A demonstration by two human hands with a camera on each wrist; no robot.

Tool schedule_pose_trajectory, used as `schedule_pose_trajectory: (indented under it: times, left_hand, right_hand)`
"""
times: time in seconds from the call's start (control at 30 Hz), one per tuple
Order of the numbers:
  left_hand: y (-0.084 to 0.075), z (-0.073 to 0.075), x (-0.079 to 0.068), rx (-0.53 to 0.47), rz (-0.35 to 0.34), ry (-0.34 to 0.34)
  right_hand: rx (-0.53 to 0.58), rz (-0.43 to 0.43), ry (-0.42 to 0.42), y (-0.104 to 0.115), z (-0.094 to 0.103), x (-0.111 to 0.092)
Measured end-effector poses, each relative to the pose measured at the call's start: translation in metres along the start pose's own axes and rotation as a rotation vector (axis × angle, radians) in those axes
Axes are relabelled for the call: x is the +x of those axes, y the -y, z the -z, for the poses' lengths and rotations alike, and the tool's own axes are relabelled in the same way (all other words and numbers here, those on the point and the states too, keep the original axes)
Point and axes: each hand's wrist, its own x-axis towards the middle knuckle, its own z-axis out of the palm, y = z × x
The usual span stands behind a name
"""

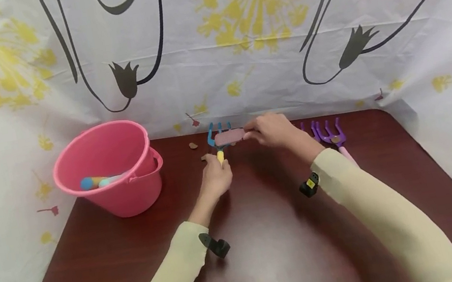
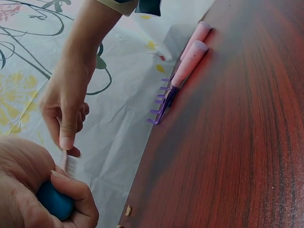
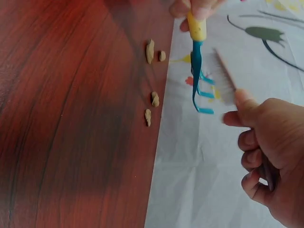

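My left hand (image 1: 215, 176) grips the yellow handle of a toy hand rake (image 3: 196, 71). Its blue tines stick out past the fingers, and the handle's blue end shows in the left wrist view. In my right hand (image 1: 271, 129) is a pink brush (image 1: 229, 137) with pale bristles, its handle running back through the curled fingers. From the head, the brush overlaps the rake's tines; the right wrist view shows its bristles facing them. Several small brown lumps (image 3: 150, 51) lie on the table by its far edge, near the rake.
To the left stands a pink bucket (image 1: 138, 195) with blue-ended and mint handles (image 1: 109, 181) inside. Two purple rakes (image 2: 164, 102) with pink handles lie at the far right of the dark red wooden table (image 1: 271, 253). A flower-patterned white cloth (image 1: 181, 88) hangs behind.
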Motion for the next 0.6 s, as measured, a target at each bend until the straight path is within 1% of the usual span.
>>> schedule_pose_trajectory:
  times: [0.1,0.23,0.47,0.6]
  left_hand:
    - [-0.0009,-0.0013,0.0003,0.003,0.004,0.007]
    - [-0.0007,-0.0011,0.0000,0.017,-0.004,-0.003]
    - [-0.0001,-0.0015,0.0013,0.046,0.003,-0.026]
    - [0.0003,-0.0013,0.0040,0.083,-0.011,-0.043]
  right_hand:
    - [-0.031,-0.015,0.033,0.0032,0.0008,0.0001]
    - [-0.071,-0.066,0.023,0.0042,-0.0010,0.0031]
    - [-0.051,-0.084,-0.021,0.0013,-0.0026,0.0010]
    - [-0.034,-0.061,0.020,0.0057,-0.0011,-0.0010]
